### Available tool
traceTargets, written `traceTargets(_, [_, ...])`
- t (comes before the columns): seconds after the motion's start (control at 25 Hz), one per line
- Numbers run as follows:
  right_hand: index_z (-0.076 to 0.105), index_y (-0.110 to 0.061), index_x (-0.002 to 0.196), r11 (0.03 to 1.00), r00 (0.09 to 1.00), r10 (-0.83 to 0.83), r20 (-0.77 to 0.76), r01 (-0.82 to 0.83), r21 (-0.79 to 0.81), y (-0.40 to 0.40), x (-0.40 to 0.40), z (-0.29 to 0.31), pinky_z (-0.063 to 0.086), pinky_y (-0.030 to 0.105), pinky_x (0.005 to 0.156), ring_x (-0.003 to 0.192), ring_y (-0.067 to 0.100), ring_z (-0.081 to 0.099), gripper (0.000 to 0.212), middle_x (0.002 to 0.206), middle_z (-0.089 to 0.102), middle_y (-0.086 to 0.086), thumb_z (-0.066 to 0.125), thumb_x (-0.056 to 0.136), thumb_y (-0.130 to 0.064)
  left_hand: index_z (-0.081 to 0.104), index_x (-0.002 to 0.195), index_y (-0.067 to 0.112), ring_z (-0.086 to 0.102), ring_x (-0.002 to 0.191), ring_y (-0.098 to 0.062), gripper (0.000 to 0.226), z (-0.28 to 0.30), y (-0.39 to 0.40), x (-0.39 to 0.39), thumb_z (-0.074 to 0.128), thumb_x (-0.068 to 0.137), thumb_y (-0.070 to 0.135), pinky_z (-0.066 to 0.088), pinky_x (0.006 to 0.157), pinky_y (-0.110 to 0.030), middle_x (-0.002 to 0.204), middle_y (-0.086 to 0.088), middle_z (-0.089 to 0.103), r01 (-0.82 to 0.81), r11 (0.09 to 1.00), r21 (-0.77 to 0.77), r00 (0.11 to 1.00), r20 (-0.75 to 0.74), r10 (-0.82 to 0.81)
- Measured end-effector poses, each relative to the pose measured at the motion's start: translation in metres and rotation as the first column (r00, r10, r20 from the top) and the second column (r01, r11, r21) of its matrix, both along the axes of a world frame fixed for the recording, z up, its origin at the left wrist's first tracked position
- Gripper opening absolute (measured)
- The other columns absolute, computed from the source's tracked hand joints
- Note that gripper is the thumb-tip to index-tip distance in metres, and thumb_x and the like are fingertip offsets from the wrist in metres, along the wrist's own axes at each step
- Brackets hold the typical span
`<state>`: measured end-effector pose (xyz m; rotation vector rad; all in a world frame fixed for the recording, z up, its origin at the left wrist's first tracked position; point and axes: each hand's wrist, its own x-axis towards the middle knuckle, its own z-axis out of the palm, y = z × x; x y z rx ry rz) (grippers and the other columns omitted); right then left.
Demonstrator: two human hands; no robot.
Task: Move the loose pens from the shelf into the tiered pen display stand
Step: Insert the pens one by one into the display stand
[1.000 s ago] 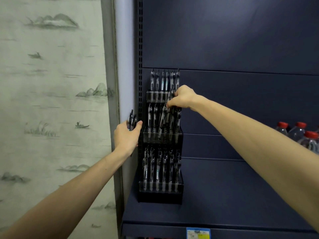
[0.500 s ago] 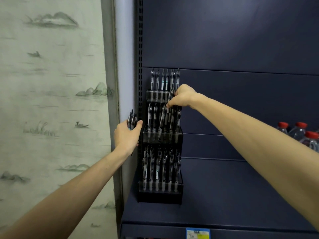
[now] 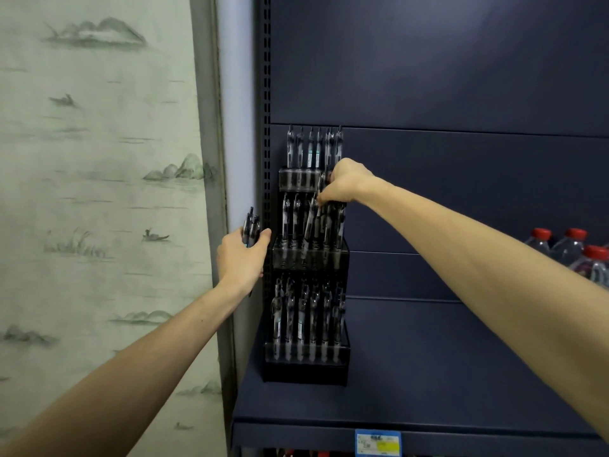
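**Pen pinched at the middle tier, spare pens waiting in the other hand**

A tilted pen [image 3: 311,222] leans in the middle tier of the black tiered pen display stand [image 3: 306,367], its lower end down among the upright pens of that row and its top slanting right. The right hand [image 3: 342,184] pinches that top end from above, fingers curled and drawn together around it, knuckles level with the clear front of the top tier. The stand sits at the far left of the dark blue shelf [image 3: 428,390], against the perforated upright; all three tiers carry rows of pens. Just left of the stand, the left hand [image 3: 242,258] grips a small bundle of pens [image 3: 251,227], fingers wrapped round their lower halves, thumb tip touching the stand's middle tier, the pens' tops poking up above the fingers. Red-capped water bottles [image 3: 573,249] stand at the shelf's right edge. A price label [image 3: 378,441] hangs on the shelf's front lip.
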<state>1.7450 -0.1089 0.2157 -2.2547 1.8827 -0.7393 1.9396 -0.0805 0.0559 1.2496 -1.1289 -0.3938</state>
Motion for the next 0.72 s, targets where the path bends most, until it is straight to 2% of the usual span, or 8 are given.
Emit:
traceTargets(0.04, [0.06, -0.012, 0.091, 1.0, 1.0, -0.002, -0.007, 0.002, 0.002, -0.001, 0.0, 0.0, 0.053, 0.034, 0.07, 0.09, 0.026, 0.062, 0.039, 0.097, 0.063, 0.004, 0.087, 0.079, -0.037, 0.05, 0.066, 0.015, 0.052, 0.046, -0.023, 0.04, -0.001, 0.0, 0.0, 0.071, 0.094, 0.034, 0.048, 0.045, -0.03, 0.058, -0.009, 0.054, 0.003, 1.0, 0.002, 1.0, -0.001, -0.003])
traceTargets(0.16, [0.064, -0.006, 0.121, 1.0, 1.0, 0.01, 0.027, -0.01, -0.018, -0.003, -0.002, -0.001, 0.057, 0.038, 0.09, 0.107, 0.027, 0.066, 0.059, 0.124, 0.066, 0.007, 0.087, 0.078, -0.039, 0.05, 0.066, 0.015, 0.052, 0.048, -0.024, 0.04, -0.003, -0.001, 0.001, 0.071, 0.094, 0.034, 0.047, 0.045, -0.029, 0.058, -0.01, 0.054, 0.007, 1.0, -0.001, 1.0, 0.002, -0.007])
traceTargets(0.24, [0.065, -0.003, 0.12, 0.999, 0.998, 0.016, 0.058, -0.014, -0.033, -0.004, -0.004, -0.003, 0.056, 0.036, 0.09, 0.112, 0.027, 0.065, 0.059, 0.129, 0.066, 0.008, 0.088, 0.078, -0.038, 0.052, 0.066, 0.014, 0.054, 0.048, -0.025, 0.04, -0.003, -0.001, 0.003, 0.07, 0.094, 0.036, 0.05, 0.045, -0.035, 0.058, -0.01, 0.055, 0.0, 1.0, 0.003, 1.0, 0.015, 0.0])
traceTargets(0.32, [0.067, -0.004, 0.109, 0.999, 0.994, 0.029, 0.104, -0.024, -0.048, -0.004, -0.006, -0.002, 0.052, 0.033, 0.084, 0.115, 0.028, 0.064, 0.05, 0.128, 0.066, 0.009, 0.088, 0.078, -0.037, 0.053, 0.066, 0.014, 0.056, 0.047, -0.026, 0.04, -0.004, -0.001, 0.005, 0.069, 0.093, 0.04, 0.056, 0.053, -0.045, 0.056, -0.01, 0.057, -0.012, 1.0, 0.009, 0.999, 0.041, 0.012])
traceTargets(0.4, [0.064, -0.004, 0.106, 0.997, 0.989, 0.037, 0.141, -0.028, -0.065, -0.001, -0.007, 0.002, 0.05, 0.033, 0.082, 0.116, 0.029, 0.063, 0.049, 0.129, 0.064, 0.011, 0.089, 0.077, -0.036, 0.054, 0.065, 0.013, 0.057, 0.047, -0.026, 0.041, -0.004, -0.001, 0.005, 0.069, 0.091, 0.042, 0.058, 0.059, -0.049, 0.055, -0.01, 0.058, -0.02, 1.0, 0.002, 0.998, 0.052, 0.02])
traceTargets(0.48, [0.059, -0.005, 0.113, 0.994, 0.987, 0.057, 0.148, -0.043, -0.098, 0.001, -0.008, 0.004, 0.05, 0.033, 0.08, 0.108, 0.027, 0.063, 0.056, 0.121, 0.064, 0.01, 0.09, 0.076, -0.035, 0.053, 0.065, 0.014, 0.058, 0.047, -0.027, 0.041, -0.005, -0.001, 0.005, 0.069, 0.091, 0.043, 0.059, 0.059, -0.05, 0.055, -0.01, 0.058, -0.024, 1.0, 0.005, 0.998, 0.063, 0.024])
traceTargets(0.6, [0.047, -0.009, 0.142, 0.982, 0.991, 0.109, 0.077, -0.095, -0.166, 0.006, -0.003, -0.001, 0.054, 0.038, 0.088, 0.105, 0.025, 0.064, 0.079, 0.115, 0.063, 0.004, 0.088, 0.078, -0.029, 0.053, 0.065, 0.014, 0.058, 0.044, -0.026, 0.041, -0.007, 0.0, 0.004, 0.068, 0.09, 0.043, 0.059, 0.056, -0.049, 0.055, -0.01, 0.059, -0.03, 0.999, 0.014, 0.997, 0.07, 0.029])
traceTargets(0.72, [0.041, -0.015, 0.151, 0.965, 0.99, 0.135, -0.046, -0.142, -0.222, 0.008, 0.001, -0.009, 0.057, 0.042, 0.085, 0.095, 0.024, 0.067, 0.079, 0.107, 0.064, 0.002, 0.08, 0.083, -0.02, 0.053, 0.066, 0.013, 0.057, 0.042, -0.026, 0.041, -0.007, 0.0, 0.002, 0.068, 0.089, 0.044, 0.058, 0.051, -0.045, 0.056, -0.011, 0.058, -0.028, 0.999, 0.021, 0.998, 0.065, 0.027])
